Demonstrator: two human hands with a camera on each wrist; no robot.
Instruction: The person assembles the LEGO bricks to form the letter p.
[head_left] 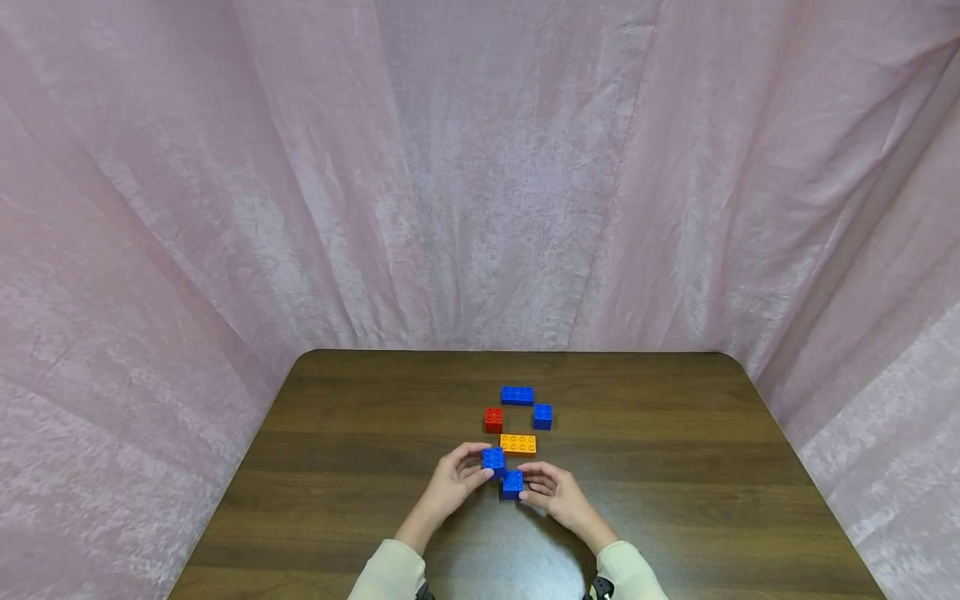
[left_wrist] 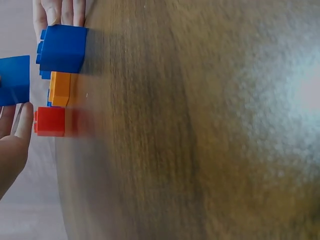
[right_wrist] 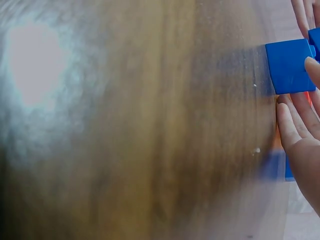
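My left hand (head_left: 450, 482) pinches a square blue brick (head_left: 493, 460) between thumb and fingers, raised off the table in the left wrist view. Just to its right and nearer to me, a second square blue brick (head_left: 512, 485) sits on the table. The right hand (head_left: 557, 493) grips that one from the right side, thumb in front and fingers behind. In the head view the two blue bricks nearly meet at their corners. Right behind them lies an orange eight-stud brick (head_left: 518, 444), also seen side-on in the left wrist view.
Farther back on the brown wooden table (head_left: 337, 467) stand a square red brick (head_left: 493, 419), another square blue brick (head_left: 543, 417) and a long blue brick (head_left: 517, 395). A pink curtain (head_left: 510, 183) hangs behind the table and along both sides.
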